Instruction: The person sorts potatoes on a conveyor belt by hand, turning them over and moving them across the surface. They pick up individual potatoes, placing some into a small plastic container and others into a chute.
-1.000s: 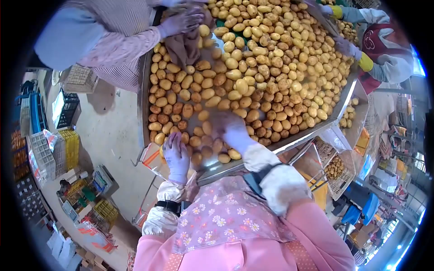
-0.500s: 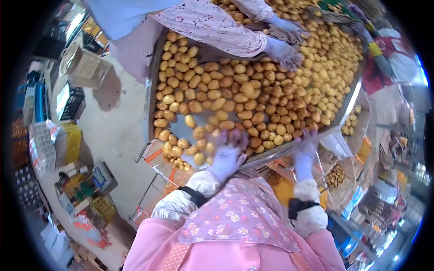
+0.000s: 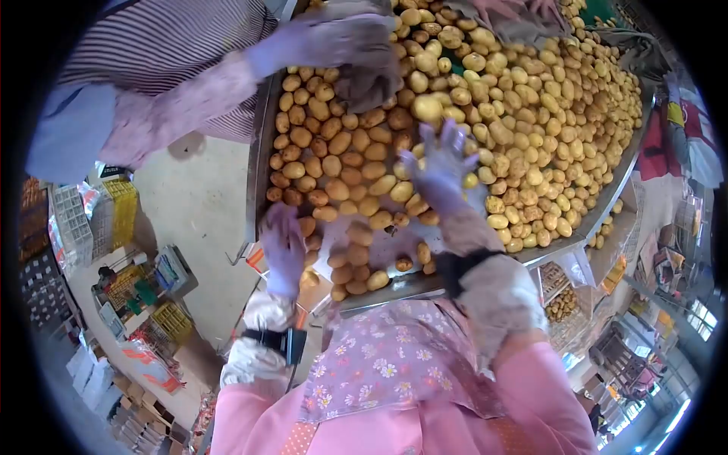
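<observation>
Many yellow-brown potatoes (image 3: 542,144) lie in a metal-rimmed sorting table (image 3: 255,171) in front of me. My right hand (image 3: 441,167), in a thin lilac glove, reaches over the middle of them with its fingers spread, holding nothing. At the near left rim, my left hand (image 3: 283,246), gloved alike, has its fingers stretched out beside a few potatoes. Between my hands, a small blurred cluster of potatoes (image 3: 355,262) lies near the front edge, with the metal surface showing around it.
A co-worker's gloved hand (image 3: 334,42) presses a grey cloth (image 3: 369,82) on the potatoes at upper left. Another person's hands (image 3: 519,9) are on a cloth at the top. Crates (image 3: 72,220) and a scale (image 3: 171,269) stand on the left; potatoes (image 3: 563,303) lie below the right rim.
My left hand has moved left to the rim; my right hand has come up from the front edge over the potatoes. Potatoes have shifted, and the co-worker's arm is now further left.
</observation>
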Tool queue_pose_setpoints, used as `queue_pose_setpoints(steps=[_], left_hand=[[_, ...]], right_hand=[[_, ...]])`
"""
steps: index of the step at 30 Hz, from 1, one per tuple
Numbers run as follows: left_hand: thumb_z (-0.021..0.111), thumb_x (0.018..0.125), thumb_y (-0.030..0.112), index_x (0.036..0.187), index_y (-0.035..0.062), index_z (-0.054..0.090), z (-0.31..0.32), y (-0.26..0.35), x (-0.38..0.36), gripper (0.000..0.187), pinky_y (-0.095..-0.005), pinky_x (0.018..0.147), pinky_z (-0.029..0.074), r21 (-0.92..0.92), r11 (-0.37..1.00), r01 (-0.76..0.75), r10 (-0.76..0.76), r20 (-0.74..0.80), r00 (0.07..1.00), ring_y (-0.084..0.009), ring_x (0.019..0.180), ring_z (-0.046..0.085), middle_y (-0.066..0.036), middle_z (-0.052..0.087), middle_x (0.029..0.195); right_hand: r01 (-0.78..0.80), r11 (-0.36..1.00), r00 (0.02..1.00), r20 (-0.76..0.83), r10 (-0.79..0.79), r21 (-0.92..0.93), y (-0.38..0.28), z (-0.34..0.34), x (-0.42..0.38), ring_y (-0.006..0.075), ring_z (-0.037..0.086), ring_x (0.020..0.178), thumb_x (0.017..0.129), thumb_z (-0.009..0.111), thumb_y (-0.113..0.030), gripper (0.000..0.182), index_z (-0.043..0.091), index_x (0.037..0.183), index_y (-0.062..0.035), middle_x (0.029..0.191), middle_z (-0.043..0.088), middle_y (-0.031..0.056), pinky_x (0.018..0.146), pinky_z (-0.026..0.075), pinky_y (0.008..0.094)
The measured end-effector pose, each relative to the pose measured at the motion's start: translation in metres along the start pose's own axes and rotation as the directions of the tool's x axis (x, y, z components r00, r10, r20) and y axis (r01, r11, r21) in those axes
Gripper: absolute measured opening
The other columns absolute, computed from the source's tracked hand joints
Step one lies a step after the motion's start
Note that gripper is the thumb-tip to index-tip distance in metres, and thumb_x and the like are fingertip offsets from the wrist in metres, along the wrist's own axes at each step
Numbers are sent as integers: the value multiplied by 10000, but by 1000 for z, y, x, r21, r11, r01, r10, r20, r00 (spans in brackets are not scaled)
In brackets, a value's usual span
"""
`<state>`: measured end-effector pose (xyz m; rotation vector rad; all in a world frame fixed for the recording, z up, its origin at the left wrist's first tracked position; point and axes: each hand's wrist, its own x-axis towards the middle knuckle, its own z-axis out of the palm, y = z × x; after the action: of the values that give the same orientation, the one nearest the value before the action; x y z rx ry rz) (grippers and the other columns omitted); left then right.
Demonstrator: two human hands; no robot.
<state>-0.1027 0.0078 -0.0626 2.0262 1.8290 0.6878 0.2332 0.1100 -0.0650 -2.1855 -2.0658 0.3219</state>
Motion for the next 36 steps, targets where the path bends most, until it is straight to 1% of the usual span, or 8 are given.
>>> queue_pose_setpoints(steps=[4,7,16,19,26,29,32,36], left_hand=[[589,951,198,1342,65,625,39,37,80,414,-571,1074,405,-170,984,48,-61,-72,996,-497,1244,522,-249,563,1395],[582,978,308,1355,108,631,57,70,74,430,-618,1164,284,319,945,-75,40,116,992,-506,1397,391,-248,485,1498],[675,849,300,1311,192,679,31,107,-63,475,-616,1112,349,-295,925,-241,366,517,774,-452,1358,448,-167,529,1460],[648,857,254,1283,164,685,-15,80,-35,436,-590,1041,413,-47,913,-406,364,545,756,-430,1267,520,-155,570,1386],[582,924,152,1306,67,641,12,12,42,396,-541,1028,441,-69,995,-70,71,21,997,-469,1222,544,-207,622,1304],[582,971,195,1381,83,597,49,27,105,425,-536,1101,403,-117,993,-13,10,-30,1000,-499,1295,493,-258,533,1432],[600,954,219,1416,124,584,65,39,102,473,-543,1161,344,172,957,-235,209,155,965,-508,1368,421,-256,466,1495],[619,907,224,1467,168,553,30,53,42,567,-563,1189,289,172,952,-253,194,300,934,-491,1436,344,-244,364,1588]], right_hand=[[232,971,960,147,-237,53,-40,-10,-8,480,181,1531,877,665,-533,719,464,1519,-279,1668,257,169,1120,139,804],[515,836,803,235,-547,189,16,-18,-71,458,286,1498,865,732,-412,677,486,1492,-337,1607,379,158,1204,177,675],[208,978,953,229,-196,-29,36,-17,-161,415,279,1497,869,681,-480,713,495,1472,-148,1577,396,138,1215,156,635],[530,833,768,326,-552,162,55,-41,-152,410,327,1481,825,729,-441,606,599,1360,-187,1545,428,144,1207,186,646],[62,997,991,-123,-57,36,37,39,-10,352,540,1325,925,632,-505,576,563,1415,-211,1374,605,106,1117,211,777],[258,966,965,48,-259,27,-37,-11,-10,391,395,1453,881,684,-481,553,607,1374,-242,1545,466,117,1205,218,629],[479,822,850,73,-522,307,8,-19,-75,376,392,1461,861,715,-420,533,622,1353,-236,1542,470,105,1205,231,616],[106,994,960,260,-108,24,105,-70,-148,353,376,1481,880,688,-280,563,581,1431,-253,1605,415,91,1211,267,569]])
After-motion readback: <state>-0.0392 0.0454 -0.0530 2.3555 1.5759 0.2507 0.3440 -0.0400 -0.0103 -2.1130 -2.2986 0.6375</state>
